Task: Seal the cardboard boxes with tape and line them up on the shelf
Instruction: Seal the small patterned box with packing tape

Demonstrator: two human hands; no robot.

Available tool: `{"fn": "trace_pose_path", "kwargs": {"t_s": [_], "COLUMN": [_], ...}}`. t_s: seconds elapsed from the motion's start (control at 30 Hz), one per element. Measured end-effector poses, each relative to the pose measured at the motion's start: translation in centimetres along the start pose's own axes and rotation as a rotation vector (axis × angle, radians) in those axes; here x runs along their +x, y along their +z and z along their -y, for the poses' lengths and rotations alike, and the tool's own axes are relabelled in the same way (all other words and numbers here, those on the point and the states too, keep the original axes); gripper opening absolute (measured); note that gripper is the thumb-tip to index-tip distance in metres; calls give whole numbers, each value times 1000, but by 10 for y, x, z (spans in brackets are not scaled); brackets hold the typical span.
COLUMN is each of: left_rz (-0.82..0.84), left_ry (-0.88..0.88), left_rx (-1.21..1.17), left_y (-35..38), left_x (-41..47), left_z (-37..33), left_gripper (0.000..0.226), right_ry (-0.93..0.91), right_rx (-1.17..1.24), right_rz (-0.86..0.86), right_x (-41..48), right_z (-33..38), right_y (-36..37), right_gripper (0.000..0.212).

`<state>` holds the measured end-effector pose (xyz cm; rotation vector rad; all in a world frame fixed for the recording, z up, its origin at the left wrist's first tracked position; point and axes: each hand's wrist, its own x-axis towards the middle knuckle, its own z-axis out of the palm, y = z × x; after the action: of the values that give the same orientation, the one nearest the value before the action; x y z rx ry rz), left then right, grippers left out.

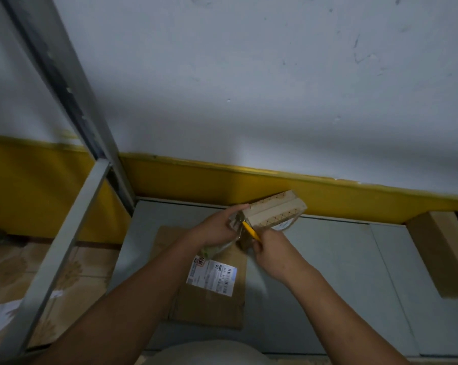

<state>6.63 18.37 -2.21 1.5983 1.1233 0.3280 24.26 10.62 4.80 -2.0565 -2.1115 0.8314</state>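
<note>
A small pale cardboard box (275,209) is held above the grey shelf (341,272), near the back wall. My left hand (217,227) grips its left end, along with a roll of clear tape at the box's near side. My right hand (272,252) holds a yellow-handled cutter (251,231) whose tip meets the box's left end at the tape. Below the hands a larger flat cardboard box (209,299) with a white shipping label (212,277) lies on the shelf.
Another brown cardboard box (438,254) lies on the shelf at the right edge. A grey metal shelf post (64,83) and side rail (64,248) run along the left. A yellow wall band (183,180) backs the shelf. Tiled floor shows at lower left.
</note>
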Motion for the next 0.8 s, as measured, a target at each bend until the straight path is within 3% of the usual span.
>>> {"fn": "trace_pose_path", "kwargs": {"t_s": [0.37, 0.47, 0.6, 0.7, 0.8], "left_rz": [-12, -11, -20, -29, -10], "left_ry": [-6, -3, 11, 1, -20], "left_rx": [9, 70, 126, 137, 161], "left_y": [2, 4, 6, 4, 2], "left_x": [0, -1, 1, 1, -2], "left_z": [-2, -5, -5, -5, -6], "left_gripper": [78, 76, 75, 73, 73], "right_ry": [96, 144, 168, 156, 173], "right_rx": [-91, -105, -179, -137, -208], "right_rz": [135, 211, 345, 294, 360], "right_x": [15, 24, 32, 30, 19], "right_z": [21, 35, 51, 58, 55], "right_y": [-20, -29, -36, -44, -45], "right_gripper": [20, 10, 33, 33, 25]}}
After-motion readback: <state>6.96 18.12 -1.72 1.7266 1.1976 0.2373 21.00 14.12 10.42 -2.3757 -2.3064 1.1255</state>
